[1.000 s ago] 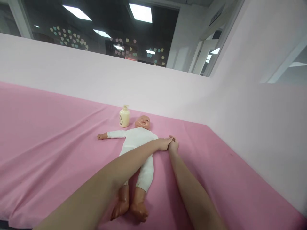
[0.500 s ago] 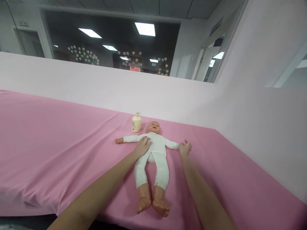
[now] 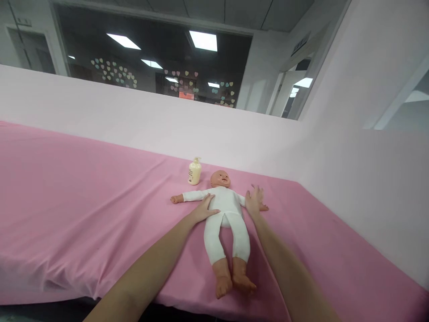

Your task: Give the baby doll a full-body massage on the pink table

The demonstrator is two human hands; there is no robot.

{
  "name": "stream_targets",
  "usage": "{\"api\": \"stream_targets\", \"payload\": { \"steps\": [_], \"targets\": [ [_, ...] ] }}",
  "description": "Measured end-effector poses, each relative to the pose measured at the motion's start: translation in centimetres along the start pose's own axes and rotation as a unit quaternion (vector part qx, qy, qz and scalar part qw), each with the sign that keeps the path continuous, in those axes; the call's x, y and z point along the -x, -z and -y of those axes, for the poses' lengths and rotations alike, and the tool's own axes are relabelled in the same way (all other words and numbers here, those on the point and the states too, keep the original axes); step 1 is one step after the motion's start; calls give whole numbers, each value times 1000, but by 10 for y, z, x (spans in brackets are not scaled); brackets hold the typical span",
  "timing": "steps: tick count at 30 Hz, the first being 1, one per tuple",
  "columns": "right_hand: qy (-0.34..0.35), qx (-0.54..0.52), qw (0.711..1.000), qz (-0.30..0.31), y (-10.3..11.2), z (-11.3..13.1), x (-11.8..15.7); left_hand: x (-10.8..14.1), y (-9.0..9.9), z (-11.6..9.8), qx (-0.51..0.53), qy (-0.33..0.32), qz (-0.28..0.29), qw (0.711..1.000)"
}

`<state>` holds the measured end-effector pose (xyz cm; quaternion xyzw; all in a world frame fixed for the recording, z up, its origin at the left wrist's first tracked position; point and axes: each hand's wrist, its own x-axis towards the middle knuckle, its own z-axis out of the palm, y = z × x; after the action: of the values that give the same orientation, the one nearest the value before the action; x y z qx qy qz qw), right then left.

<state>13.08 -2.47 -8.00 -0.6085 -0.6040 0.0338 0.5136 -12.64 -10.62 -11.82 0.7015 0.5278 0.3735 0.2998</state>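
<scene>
A baby doll (image 3: 228, 201) in a white outfit lies on its back, head away from me, both arms spread and bare feet toward me. My left hand (image 3: 204, 210) rests on the left side of its torso, thumb apart from the fingers. By the doll's sleeve on the right is my right hand (image 3: 254, 201), its fingers spread and a little blurred. It covers part of the doll's forearm, and the doll's hand (image 3: 264, 208) shows beyond it. Whether my right hand touches the sleeve is hard to tell.
A pale yellow pump bottle (image 3: 194, 172) stands left of the doll's head. Pink sheeting (image 3: 100, 197) with folds covers the padded surface. Behind it runs a white wall (image 3: 150, 120) with a window above, and another wall (image 3: 362, 179) borders the right.
My right hand has let go of the doll's hand and spread its fingers. The doll's legs and body have shifted right in view, its head turned slightly. My left hand stays on the torso.
</scene>
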Motion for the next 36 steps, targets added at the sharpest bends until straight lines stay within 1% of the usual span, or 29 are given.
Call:
{"api": "stream_targets", "payload": {
  "steps": [1,3,5,6,7,9,11,13,15,19,22,26,29,36],
  "targets": [
    [53,-18,998,24,-4,12,2,0,1,0,3,-13,0,1000],
    [157,-44,980,110,-13,39,9,0,4,1,10,-41,-22,999],
    [221,0,954,201,-22,63,20,-1,5,3,7,-55,-51,997],
    [241,35,939,242,-27,72,26,-1,6,3,-1,-55,-66,996],
    [247,70,927,273,-31,80,33,-2,7,4,-14,-50,-82,995],
    [230,129,911,316,-38,89,45,-1,9,7,-48,-37,-108,992],
    [199,170,901,345,-42,91,53,-1,11,10,-81,-25,-109,990],
    [178,196,895,358,-43,90,58,-1,13,12,-113,-9,-93,989],
    [171,217,891,361,-42,90,61,0,15,15,-150,8,-84,985],
    [170,260,877,366,-37,95,68,2,16,18,-169,40,-78,982],
    [167,300,867,361,-34,102,74,5,19,20,-173,56,-90,979],
    [160,366,842,363,-32,110,81,8,24,22,-177,75,-104,976],
    [156,385,836,360,-31,114,84,8,27,23,-164,90,-122,975],
    [158,401,831,352,-32,117,87,3,27,31,-90,51,-156,982]
  ]
}}
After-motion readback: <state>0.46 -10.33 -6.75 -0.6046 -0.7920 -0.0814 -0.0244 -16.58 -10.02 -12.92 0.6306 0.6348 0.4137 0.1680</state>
